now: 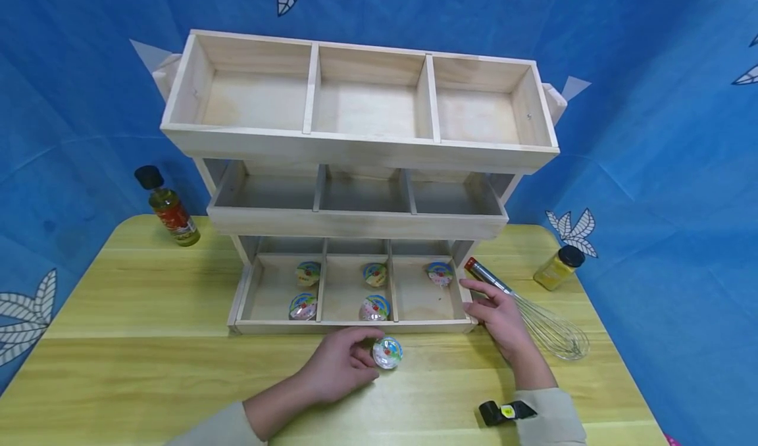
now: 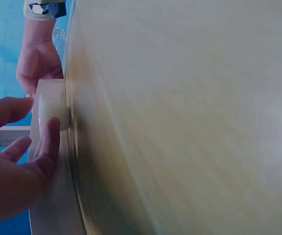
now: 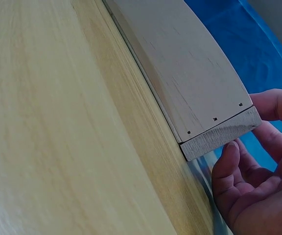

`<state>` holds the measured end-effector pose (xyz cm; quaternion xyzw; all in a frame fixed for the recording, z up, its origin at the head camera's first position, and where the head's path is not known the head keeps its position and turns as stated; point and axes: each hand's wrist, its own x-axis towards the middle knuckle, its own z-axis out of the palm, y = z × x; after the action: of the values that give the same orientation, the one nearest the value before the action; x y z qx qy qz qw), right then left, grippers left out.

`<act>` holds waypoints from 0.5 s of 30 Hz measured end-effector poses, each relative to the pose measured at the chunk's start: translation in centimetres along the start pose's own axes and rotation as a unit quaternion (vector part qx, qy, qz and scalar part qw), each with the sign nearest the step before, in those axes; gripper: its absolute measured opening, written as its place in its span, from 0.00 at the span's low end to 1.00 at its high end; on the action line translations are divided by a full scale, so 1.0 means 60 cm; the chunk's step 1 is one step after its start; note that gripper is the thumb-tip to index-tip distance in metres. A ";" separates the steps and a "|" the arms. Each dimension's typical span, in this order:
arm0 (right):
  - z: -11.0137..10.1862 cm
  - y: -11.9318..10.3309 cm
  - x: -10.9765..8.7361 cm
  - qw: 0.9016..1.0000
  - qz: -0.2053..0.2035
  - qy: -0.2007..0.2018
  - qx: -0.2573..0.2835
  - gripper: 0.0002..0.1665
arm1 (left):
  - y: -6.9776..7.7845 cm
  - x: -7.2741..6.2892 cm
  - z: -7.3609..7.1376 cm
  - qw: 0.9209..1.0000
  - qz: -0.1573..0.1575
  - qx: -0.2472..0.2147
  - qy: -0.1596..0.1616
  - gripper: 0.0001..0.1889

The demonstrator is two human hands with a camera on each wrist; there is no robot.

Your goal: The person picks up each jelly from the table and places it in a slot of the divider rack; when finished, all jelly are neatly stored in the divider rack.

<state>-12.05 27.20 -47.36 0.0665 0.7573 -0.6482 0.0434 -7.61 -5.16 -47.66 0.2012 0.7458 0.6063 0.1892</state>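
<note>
A small sealed cup with a printed foil lid sits on the table before the bottom tier of a wooden rack. Beside it is my left hand, thumb and fingers spread around its left side; in the left wrist view the whitish cup shows beyond the fingertips. My right hand rests extended fingers against the bottom tier's right side wall. Similar cups stand in that tier: two in the left compartment, two in the middle, and one cup in the right.
The rack's upper tier and middle tier overhang the bottom one. A whisk lies right of the rack, near a yellow jar with a black lid. At the left back stands a black-capped bottle.
</note>
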 end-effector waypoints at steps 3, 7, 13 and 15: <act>-0.001 0.001 0.000 1.000 -0.002 -0.001 -0.001 0.28 | -0.009 0.011 0.004 0.999 0.015 0.032 -0.006 0.30; -0.002 0.004 0.001 1.000 -0.005 0.000 -0.004 0.28 | -0.015 0.021 0.006 0.996 0.036 0.080 -0.014 0.27; -0.003 0.008 0.004 1.000 -0.008 0.002 -0.007 0.27 | -0.017 0.026 0.006 0.989 0.072 0.128 -0.014 0.24; -0.003 0.008 0.003 1.000 -0.008 0.004 -0.006 0.27 | -0.018 0.027 0.007 0.987 0.084 0.138 -0.012 0.23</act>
<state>-12.17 27.47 -47.82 0.0628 0.7616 -0.6440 0.0356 -8.84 -4.15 -48.86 0.2946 0.8004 0.5089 0.1169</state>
